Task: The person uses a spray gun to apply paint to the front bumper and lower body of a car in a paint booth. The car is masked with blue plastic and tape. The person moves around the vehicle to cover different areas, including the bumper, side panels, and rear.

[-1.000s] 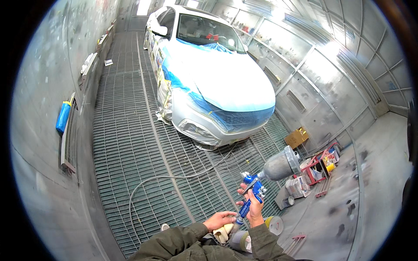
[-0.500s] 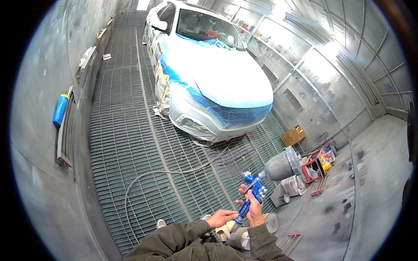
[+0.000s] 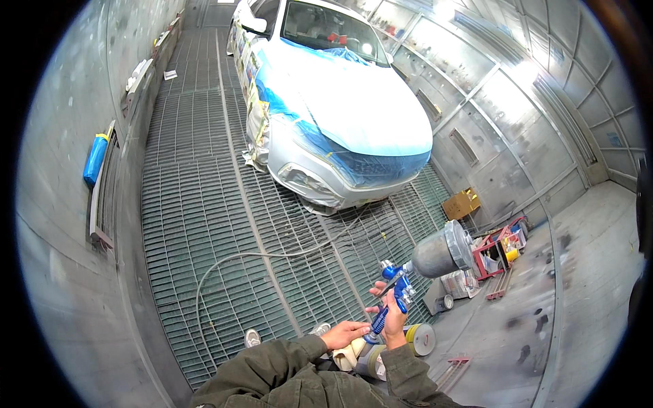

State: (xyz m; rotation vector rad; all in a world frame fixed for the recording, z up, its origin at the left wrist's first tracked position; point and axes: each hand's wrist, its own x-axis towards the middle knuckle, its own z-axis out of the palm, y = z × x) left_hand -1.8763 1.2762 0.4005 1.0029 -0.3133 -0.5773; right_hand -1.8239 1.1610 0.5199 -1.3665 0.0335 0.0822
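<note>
Floor grating (image 3: 197, 272): metal, dark green-grey. White sheet (image 3: 170, 75): small, near the grating's far left corner. Cardboard box (image 3: 460, 204): brown, at the grating's right edge. Red metal stand (image 3: 481, 272): beyond that edge, yellow container (image 3: 511, 254) beside it. Small can (image 3: 443, 303): grey, near the stand. Pail (image 3: 423, 338): yellow-rimmed, nearer. Blue roll (image 3: 96, 162): yellow-topped, against the left wall (image 3: 61, 204).

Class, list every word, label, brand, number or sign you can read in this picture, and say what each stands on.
No text can be read with certainty.
Spray gun: pale marks on its blue handle, too small to read.
Can: a white label, too small to read.
Cardboard box: any print is too small to read.
</note>
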